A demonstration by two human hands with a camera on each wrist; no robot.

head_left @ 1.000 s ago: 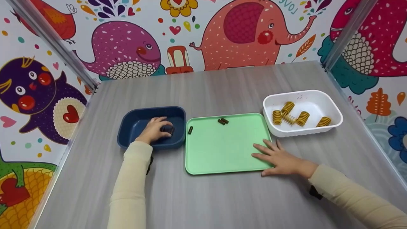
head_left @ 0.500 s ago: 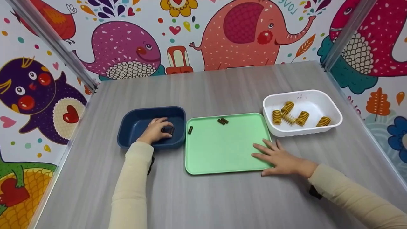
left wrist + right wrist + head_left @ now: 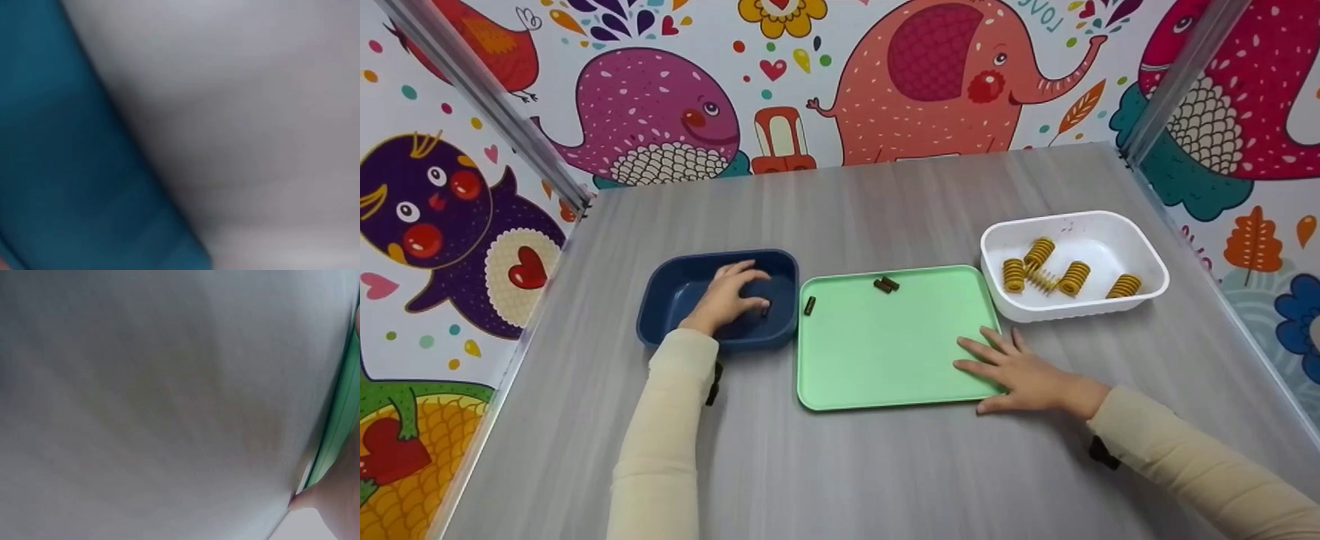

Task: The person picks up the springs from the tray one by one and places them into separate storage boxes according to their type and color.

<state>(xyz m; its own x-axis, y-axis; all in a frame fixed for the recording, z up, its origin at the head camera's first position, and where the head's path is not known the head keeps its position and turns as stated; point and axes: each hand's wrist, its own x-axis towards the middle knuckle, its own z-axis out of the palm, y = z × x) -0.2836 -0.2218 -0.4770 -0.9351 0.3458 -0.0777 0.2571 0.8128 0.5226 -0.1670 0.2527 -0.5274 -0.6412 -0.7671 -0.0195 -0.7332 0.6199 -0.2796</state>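
My left hand (image 3: pixel 727 297) reaches into the dark blue bin (image 3: pixel 757 343), its thumb and fingers apart with a gap between them. A small dark piece (image 3: pixel 765 310) shows in the bin just by the thumb tip. My right hand (image 3: pixel 1021 381) lies with spread fingers over the right edge of the light green tray (image 3: pixel 885 352). On that tray are a small dark brown cylinder (image 3: pixel 809 305) at the left and two more cylinders (image 3: pixel 886 284) side by side near the back rim. The left wrist view is blurred, with the bin's blue wall (image 3: pixel 73 140) filling its left.
A white bin (image 3: pixel 1110 251) with several yellow coil springs (image 3: pixel 1074 278) stands behind my right hand, against the tray's back right corner. The blue bin borders the tray's left side. Grey tabletop (image 3: pixel 840 472) runs along the front, and printed panels (image 3: pixel 930 82) close off the back and sides.
My left hand's fingers have spread and shifted slightly backward in the blue bin; the dark piece once between them now shows below the thumb. The right hand has stayed still.
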